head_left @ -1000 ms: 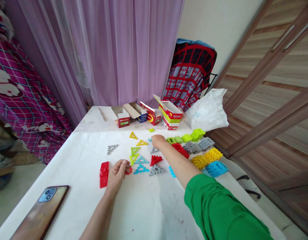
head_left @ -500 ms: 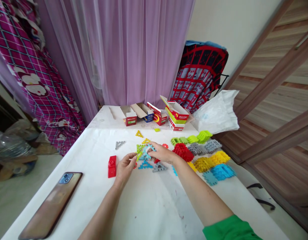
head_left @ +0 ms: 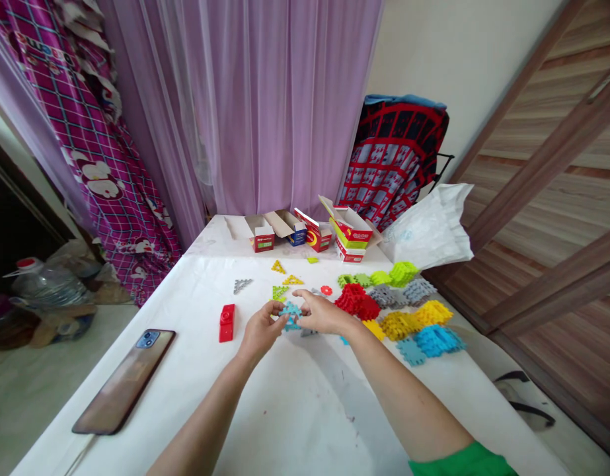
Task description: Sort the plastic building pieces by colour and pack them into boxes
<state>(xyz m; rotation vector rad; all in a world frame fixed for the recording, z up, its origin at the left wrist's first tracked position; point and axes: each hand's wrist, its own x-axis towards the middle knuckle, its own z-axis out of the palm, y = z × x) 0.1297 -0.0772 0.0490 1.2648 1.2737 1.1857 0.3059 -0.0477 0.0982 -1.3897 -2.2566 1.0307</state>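
Note:
My left hand [head_left: 261, 330] and my right hand [head_left: 324, 315] meet over the middle of the white table [head_left: 295, 403], both pinching a light blue triangular plastic piece [head_left: 290, 315] between their fingertips. Loose triangle pieces lie just beyond: a lime one [head_left: 279, 291], two yellow ones [head_left: 293, 280], and a grey one [head_left: 242, 285]. A small round red piece [head_left: 326, 290] lies past my right hand. A red block [head_left: 227, 322] rests to the left of my left hand.
Piles of red [head_left: 355, 301], grey, green [head_left: 398, 272], yellow [head_left: 414, 317] and blue [head_left: 433, 340] pieces fill the right side. Open cartons [head_left: 309, 231] and a white bag [head_left: 428, 228] stand at the far edge. A phone [head_left: 126, 380] lies near left.
My right hand drew back from the far pieces with a blue triangle and met my left hand. My left hand lifted off the small red piece and now pinches the triangle too.

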